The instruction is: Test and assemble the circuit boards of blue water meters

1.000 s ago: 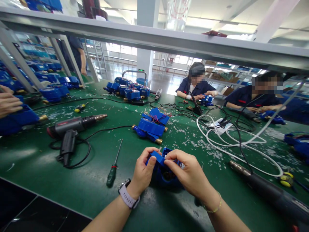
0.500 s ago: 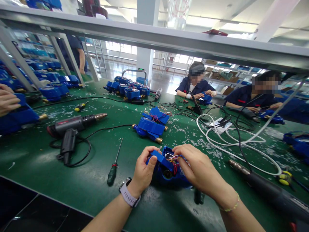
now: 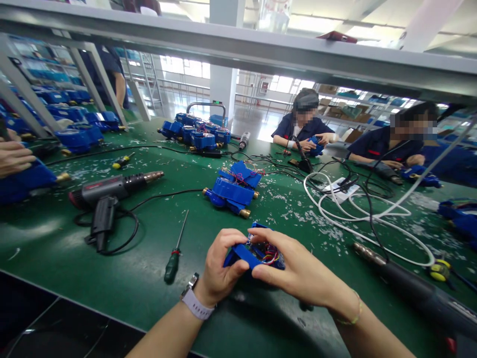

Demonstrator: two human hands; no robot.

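Observation:
In front of me is a blue water meter [image 3: 261, 226], its housing open and coloured wires [image 3: 273, 254] showing inside. My left hand [image 3: 218, 266] is closed around a blue cover piece [image 3: 243, 255] on its left side, thumb on the near edge. My right hand [image 3: 298, 261] arches over the meter, its thumb pressed to the cover's near edge and its fingertips at the far side of the housing. The meter's underside and right side are mostly hidden by my right hand. A green-handled screwdriver [image 3: 172, 266] lies left of my left hand.
Beyond my hands lies another blue meter [image 3: 233, 191] with loose wires. A heat gun [image 3: 108, 194] rests at left, a second heat gun [image 3: 413, 293] at right. A white cable [image 3: 320, 209] loops across the table [image 3: 156, 308]. Co-workers sit opposite; another person's hand [image 3: 15, 159] is at far left.
My right hand has moved from the wires to the cover, its thumb now on the near edge. The cover has shifted and tilted over the housing between both hands.

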